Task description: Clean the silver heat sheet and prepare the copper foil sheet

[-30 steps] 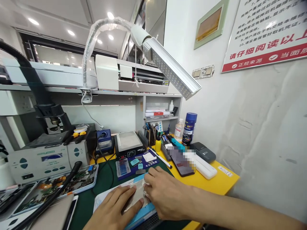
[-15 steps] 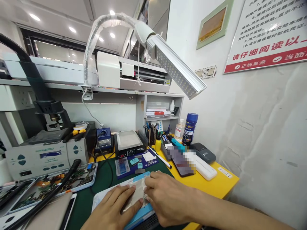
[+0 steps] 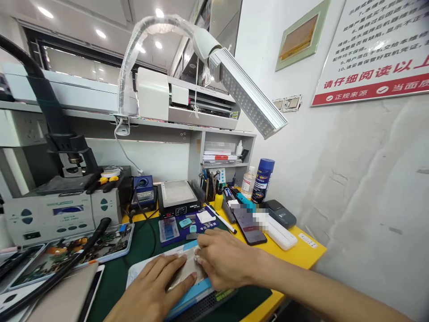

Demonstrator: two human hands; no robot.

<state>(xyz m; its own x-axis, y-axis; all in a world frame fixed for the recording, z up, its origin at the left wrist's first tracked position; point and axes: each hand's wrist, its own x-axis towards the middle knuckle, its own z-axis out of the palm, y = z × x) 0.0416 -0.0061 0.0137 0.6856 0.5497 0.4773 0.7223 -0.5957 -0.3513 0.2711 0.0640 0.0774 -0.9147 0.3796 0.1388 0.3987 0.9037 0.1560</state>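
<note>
Right hand (image 3: pixel 228 261): crept toward surface's (image 3: pixel 301 256) far edge, pinching whitish scrap (image 3: pixel 195 256)
Left hand (image 3: pixel 156 281): lay spread
Pale panel (image 3: pixel 185 273): slanted between hands

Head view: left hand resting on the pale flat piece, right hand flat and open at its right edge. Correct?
The right hand isn't flat and open: the head view shows it curled, fingers closed on a white wad. The left hand is as stated.

One left hand (image 3: pixel 152 281), one right hand (image 3: pixel 225 258), one flat greyish piece (image 3: pixel 183 269); two teal blocks (image 3: pixel 185 222), one spray can (image 3: pixel 262 181), one clear bottle (image 3: pixel 247 183), one yellow bottle (image 3: pixel 218 202), one gooseneck lamp (image 3: pixel 248 93).
</note>
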